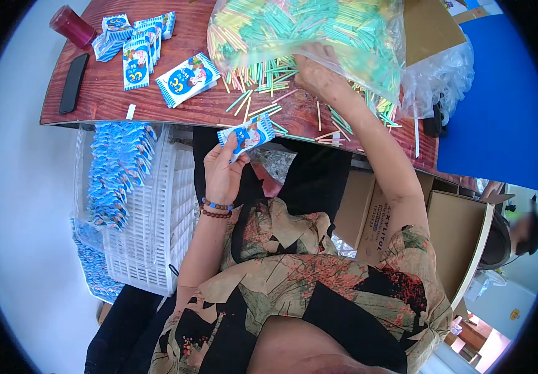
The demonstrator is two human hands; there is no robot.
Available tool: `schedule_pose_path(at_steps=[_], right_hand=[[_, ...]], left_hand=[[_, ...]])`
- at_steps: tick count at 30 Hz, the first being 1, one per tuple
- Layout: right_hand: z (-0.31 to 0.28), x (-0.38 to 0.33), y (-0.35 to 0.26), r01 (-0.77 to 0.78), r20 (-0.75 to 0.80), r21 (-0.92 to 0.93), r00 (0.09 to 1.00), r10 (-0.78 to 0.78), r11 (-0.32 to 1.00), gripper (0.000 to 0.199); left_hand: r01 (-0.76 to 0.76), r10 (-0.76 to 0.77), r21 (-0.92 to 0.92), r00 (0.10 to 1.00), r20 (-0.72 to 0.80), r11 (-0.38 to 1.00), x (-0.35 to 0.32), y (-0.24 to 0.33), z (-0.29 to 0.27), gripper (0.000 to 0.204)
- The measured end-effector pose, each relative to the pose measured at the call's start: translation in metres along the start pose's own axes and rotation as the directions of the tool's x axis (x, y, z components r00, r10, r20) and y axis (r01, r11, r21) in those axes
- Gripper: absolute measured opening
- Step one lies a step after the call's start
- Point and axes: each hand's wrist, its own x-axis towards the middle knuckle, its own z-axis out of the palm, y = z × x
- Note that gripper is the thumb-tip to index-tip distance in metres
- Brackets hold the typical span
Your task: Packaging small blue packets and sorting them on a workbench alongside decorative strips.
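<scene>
Between the thumb and fingers of my left hand (222, 171) is a small blue-and-white packet (247, 135), held just off the table's front edge. My right hand (319, 73) reaches to the mouth of a clear plastic bag (378, 47) full of thin pastel sticks. Its fingers are curled in among the sticks (269, 78), partly behind the film, and what they grip is hidden. Loose sticks in green, yellow and pink spill over the table in front of the bag. More matching packets (188, 80) lie to the left of the bag.
On the brown table (103, 93) are a dark phone-like object (74, 83) and a red container (72, 27). Below, at the left, a white crate (144, 249) stands by many packets (116, 168) in a clear tray. Cardboard boxes (453, 243) stand right. Another person (518, 234) is at far right.
</scene>
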Motion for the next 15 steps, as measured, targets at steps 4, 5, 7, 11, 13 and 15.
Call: schedule_pose_path(at_steps=[4, 5, 7, 11, 13, 15], right_hand=[[0.018, -0.008, 0.000, 0.011, -0.052, -0.218, 0.998, -0.023, 0.976, 0.017], [0.020, -0.007, 0.000, -0.002, -0.092, -0.220, 0.996, -0.019, 0.975, 0.017], [0.022, -0.009, 0.000, -0.016, -0.133, -0.221, 0.991, -0.013, 0.975, 0.017], [0.018, -0.016, -0.003, -0.084, -0.009, -0.174, 0.996, 0.084, 0.981, 0.019], [0.014, -0.021, -0.002, -0.103, 0.026, -0.149, 0.994, 0.107, 0.984, 0.021], [0.008, -0.022, 0.000, -0.166, 0.165, 0.095, 0.975, 0.149, 0.982, 0.024]], left_hand=[[-0.006, 0.006, 0.002, 1.000, -0.025, 1.000, -0.001, 0.001, -0.001, 0.017], [-0.007, 0.007, -0.001, 1.000, -0.017, 1.000, -0.001, 0.001, -0.002, 0.017], [-0.007, 0.007, -0.002, 1.000, -0.008, 1.000, -0.001, 0.001, -0.004, 0.017], [-0.018, 0.017, -0.010, 1.000, -0.022, 1.000, -0.001, 0.002, -0.004, 0.016], [-0.020, 0.020, -0.009, 0.999, -0.026, 1.000, -0.001, 0.001, -0.003, 0.016], [-0.018, 0.018, -0.021, 0.999, -0.026, 1.000, 0.000, 0.001, -0.004, 0.015]])
